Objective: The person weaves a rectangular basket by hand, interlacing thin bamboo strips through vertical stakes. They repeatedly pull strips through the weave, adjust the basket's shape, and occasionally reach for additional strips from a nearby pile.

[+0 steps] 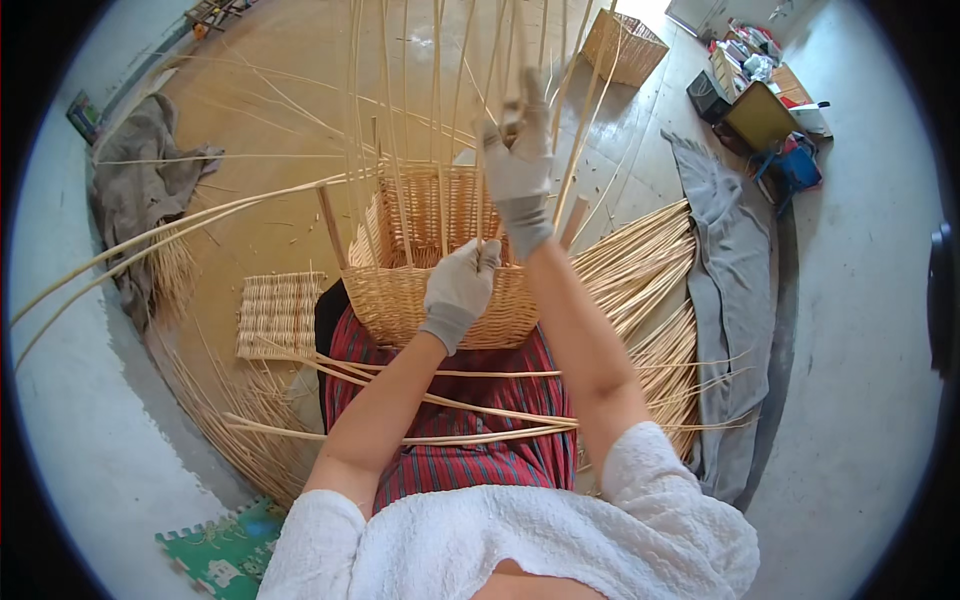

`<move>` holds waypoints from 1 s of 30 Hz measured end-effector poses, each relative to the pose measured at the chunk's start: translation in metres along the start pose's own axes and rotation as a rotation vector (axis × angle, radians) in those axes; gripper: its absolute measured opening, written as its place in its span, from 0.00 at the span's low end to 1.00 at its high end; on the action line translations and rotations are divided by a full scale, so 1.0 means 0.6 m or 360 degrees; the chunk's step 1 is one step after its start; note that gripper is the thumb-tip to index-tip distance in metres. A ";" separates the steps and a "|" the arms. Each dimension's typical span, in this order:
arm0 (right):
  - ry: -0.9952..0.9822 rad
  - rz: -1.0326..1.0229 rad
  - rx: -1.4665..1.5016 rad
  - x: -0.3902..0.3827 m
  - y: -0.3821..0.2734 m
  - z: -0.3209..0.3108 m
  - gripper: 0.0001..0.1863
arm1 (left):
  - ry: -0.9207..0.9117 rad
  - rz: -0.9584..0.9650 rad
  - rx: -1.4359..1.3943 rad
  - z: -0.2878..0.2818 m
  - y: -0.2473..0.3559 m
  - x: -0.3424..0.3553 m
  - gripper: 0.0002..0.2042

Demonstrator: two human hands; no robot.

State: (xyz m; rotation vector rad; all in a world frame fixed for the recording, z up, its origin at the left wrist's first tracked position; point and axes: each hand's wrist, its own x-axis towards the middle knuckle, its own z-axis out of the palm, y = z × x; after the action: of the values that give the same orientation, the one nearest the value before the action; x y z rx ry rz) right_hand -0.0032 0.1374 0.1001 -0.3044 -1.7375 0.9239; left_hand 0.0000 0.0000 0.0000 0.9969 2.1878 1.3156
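A half-woven wicker basket [390, 300] rests at my lap, its front wall toward me and tall upright rods rising from its rim. My left hand [460, 288], in a pale glove with a grey cuff, is closed at the front rim, thumb and fingers pinching a wicker rod [479, 195] where it leaves the weave. Above the rim on the right, my gloved right hand [520, 165] is raised among the upright rods. Motion smears its fingers, so its grip cannot be made out. Several loose rods [490, 412] lie across the red striped cloth [450, 470] on my lap.
Bundled rods [640, 265] lie at the right beside a grey cloth [735, 300]. A woven panel [280, 315] is on the floor at left, near more rods [245, 410]. Long rods [150, 250] stick out leftward. A finished basket [624, 48] and a cluttered box [760, 115] stand farther back.
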 end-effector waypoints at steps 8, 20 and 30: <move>0.0636 0.0442 0.1223 -0.255 0.011 -0.204 0.17 | -0.0145 0.0103 -0.0450 0.007 -0.008 -0.012 0.15; 0.0586 0.1081 0.0748 -0.247 -0.019 -0.235 0.13 | 0.0234 0.0291 -0.0163 0.010 -0.016 -0.031 0.24; -0.0813 0.0444 -0.1090 -0.397 -0.046 -0.301 0.12 | -0.0231 0.0628 0.1160 -0.164 -0.153 -0.208 0.13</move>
State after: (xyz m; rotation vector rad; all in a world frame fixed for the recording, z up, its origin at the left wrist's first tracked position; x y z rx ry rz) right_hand 0.2549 0.0510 -0.0272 -0.8272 -2.5113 0.5918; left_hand -0.0142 -0.1794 -0.0365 1.7947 2.4749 0.5138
